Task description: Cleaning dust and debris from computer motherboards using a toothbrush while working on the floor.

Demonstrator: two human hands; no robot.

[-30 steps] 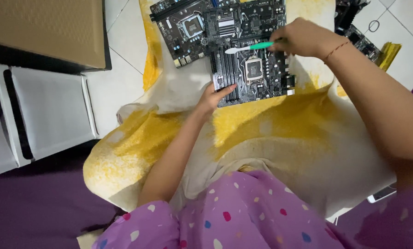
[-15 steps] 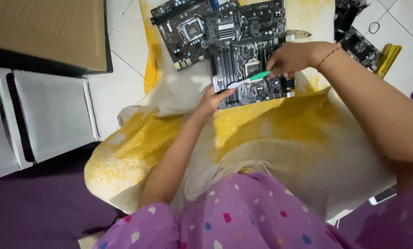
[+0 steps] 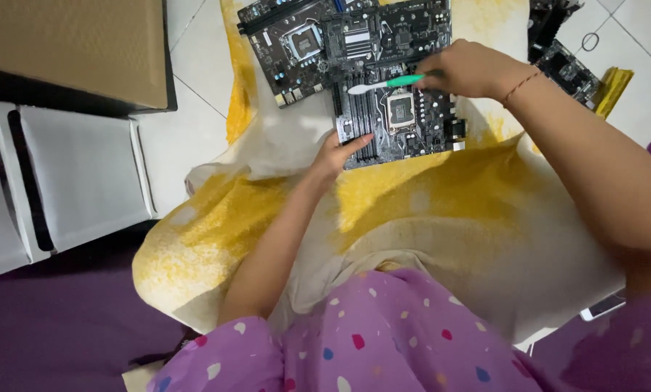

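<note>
My right hand point(image 3: 470, 71) is clenched round the green handle of a toothbrush point(image 3: 383, 84), and its white head now sits just above and left of the square processor socket point(image 3: 400, 110) on the nearer motherboard point(image 3: 398, 120). A second ago the brush lay higher, toward the top edge of that board, angled up to the right; half a second ago it crossed the socket itself. So I read the stroke as travelling back and forth over the socket and the memory slots left of it, which suggests the brushing of this board is under way, not finished.

My left hand point(image 3: 340, 152) grips nothing: its fingers are spread and pressed flat on the board's lower left corner, left of and below the socket, pinning it. It has barely moved across the three pictures, so the board has stayed put on the yellow and white cloth point(image 3: 427, 210).

A second motherboard point(image 3: 303, 43) lies touching the first, up and left of the socket, untouched by either hand.
</note>
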